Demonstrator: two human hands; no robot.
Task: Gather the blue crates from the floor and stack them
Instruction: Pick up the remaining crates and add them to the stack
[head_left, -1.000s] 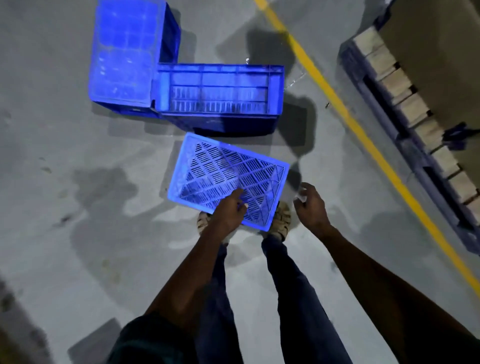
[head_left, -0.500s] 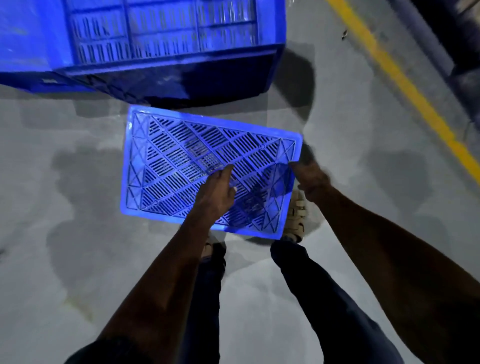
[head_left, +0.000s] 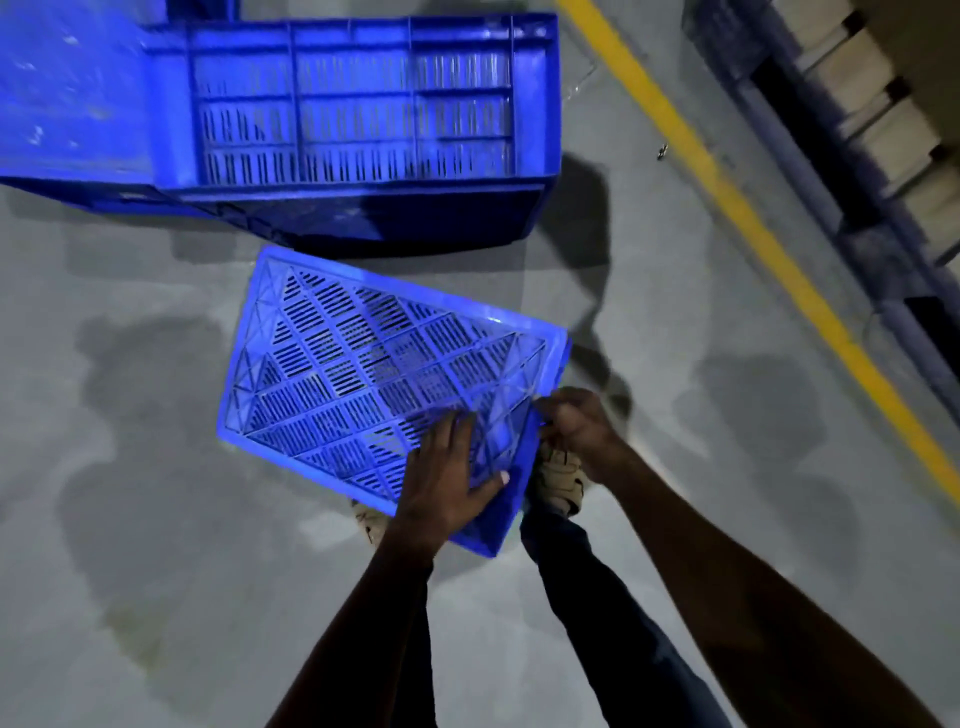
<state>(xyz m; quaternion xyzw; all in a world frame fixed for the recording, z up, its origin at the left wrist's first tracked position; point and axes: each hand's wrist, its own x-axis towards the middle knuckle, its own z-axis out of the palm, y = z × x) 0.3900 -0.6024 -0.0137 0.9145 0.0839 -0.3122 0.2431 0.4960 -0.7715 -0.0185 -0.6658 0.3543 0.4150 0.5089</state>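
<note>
A blue slatted crate (head_left: 363, 374) lies bottom-up and tilted in front of my feet. My left hand (head_left: 447, 478) lies flat on its slatted base near the right corner, thumb hooked over the near edge. My right hand (head_left: 576, 423) curls round the crate's right rim at that corner. Beyond it a larger blue crate (head_left: 358, 104) lies on its side on the floor, slatted wall up. Another blue crate (head_left: 67, 88) adjoins it at the far left, partly cut off by the frame.
Grey concrete floor with dark damp patches. A yellow line (head_left: 753, 234) runs diagonally on the right. Beyond it stands a pallet (head_left: 862, 130) with wooden blocks. My sandalled feet (head_left: 561, 478) are right under the crate's near corner.
The near crate has turned and tipped, its right corner raised. My left hand slid toward that corner, and my right hand moved from the crate's right side to grip the rim there.
</note>
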